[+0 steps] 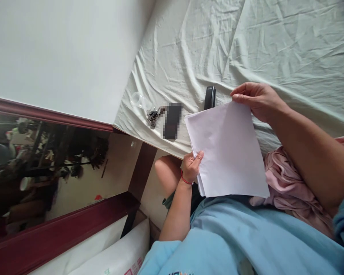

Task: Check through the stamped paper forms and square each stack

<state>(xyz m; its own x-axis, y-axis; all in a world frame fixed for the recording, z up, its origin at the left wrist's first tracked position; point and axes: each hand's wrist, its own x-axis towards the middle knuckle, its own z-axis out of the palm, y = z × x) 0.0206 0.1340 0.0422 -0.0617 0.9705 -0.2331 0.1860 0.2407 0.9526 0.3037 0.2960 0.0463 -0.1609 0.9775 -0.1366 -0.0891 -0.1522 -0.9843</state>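
A thin stack of white paper sheets [227, 152] is held above my lap, near the edge of the cloth-covered surface. My left hand [192, 165] grips its left edge, thumb on top and fingers underneath; a red string bracelet circles that wrist. At the upper right corner, my right hand [255, 97] pinches the paper between thumb and fingers. Just beyond the top edge lies a black stapler [210, 97], its near end hidden by the sheets.
On the pale green bedsheet [286, 42] are a blurred-out dark rectangular object [172, 120], a bunch of keys [153, 117] and a clear plastic cup [140, 100]. Pink cloth [286, 179] lies bunched at the right. A dark red-framed mirror [74, 168] stands at the left.
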